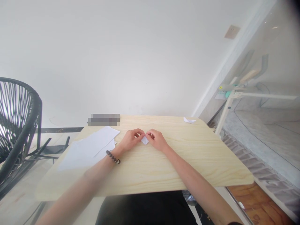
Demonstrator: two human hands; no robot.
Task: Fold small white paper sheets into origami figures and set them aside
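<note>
A small folded piece of white paper (pixel 145 140) is pinched between my two hands over the middle of the table. My left hand (pixel 131 139) grips its left side with thumb and fingertips. On the other side, my right hand (pixel 157 139) holds the paper the same way, the fingertips of both hands nearly meeting at its top. Creases run down the paper to a point facing me. Part of it is hidden behind my fingers.
White paper sheets (pixel 82 148) lie overlapping on the left of the wooden table (pixel 199 162). A folded white paper piece (pixel 189 120) sits at the far right corner. A blurred-out item (pixel 104 120) lies at the back left. A black corded chair (pixel 35 103) stands left.
</note>
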